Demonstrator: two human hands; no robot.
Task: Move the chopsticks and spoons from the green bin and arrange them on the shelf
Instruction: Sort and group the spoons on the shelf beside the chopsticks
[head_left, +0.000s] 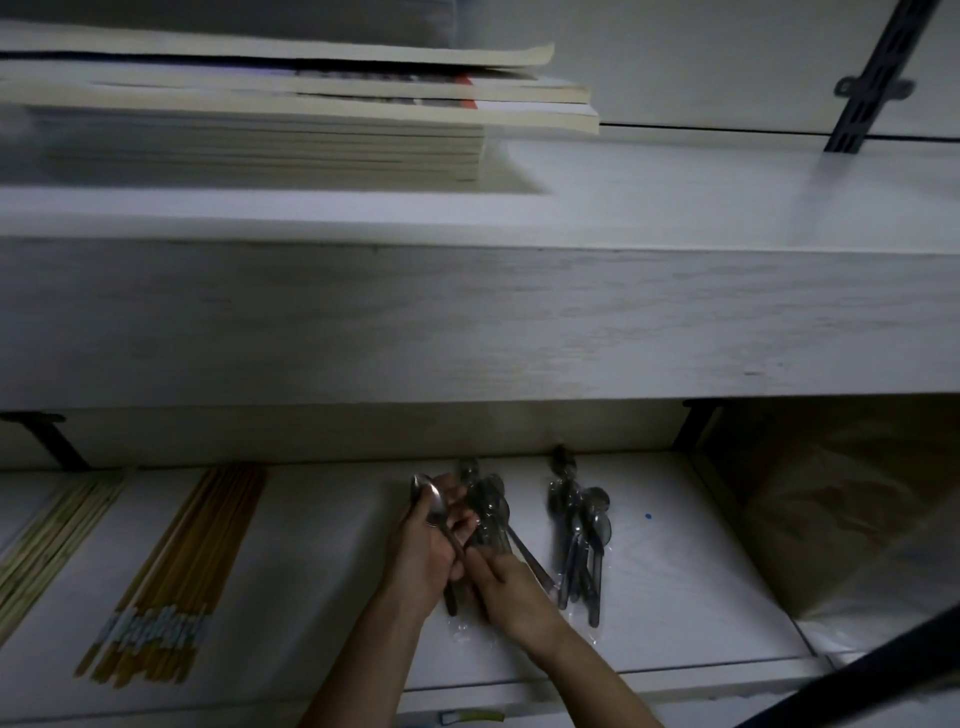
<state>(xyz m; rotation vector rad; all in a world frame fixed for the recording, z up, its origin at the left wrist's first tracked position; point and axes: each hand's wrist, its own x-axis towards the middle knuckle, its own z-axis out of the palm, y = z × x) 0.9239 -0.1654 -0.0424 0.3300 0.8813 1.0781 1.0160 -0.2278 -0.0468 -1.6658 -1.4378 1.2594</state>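
Mostly done, I'd judge: yellow chopsticks (192, 561) and pale chopsticks (47, 540) lie in rows on the left of the lower shelf (322, 545), spoon pile (582, 530) parked right. Left hand (426, 556) is clamped on a few loose spoons (432, 500), right hand (514, 592) curled round the handles of the spoon bundle (488, 512) mid-shelf. Green bin out of view, so remainder unknown. Room: bare shelf between chopsticks and hands; upper shelf (519, 322) overhangs low, front lip near the wrists.

We saw bare lower shelf (322, 571) between the yellow chopsticks (192, 561) and the middle spoon pile (488, 512), and more to the right of the far spoon pile (584, 540), while the thick upper shelf (467, 322) hung close overhead.
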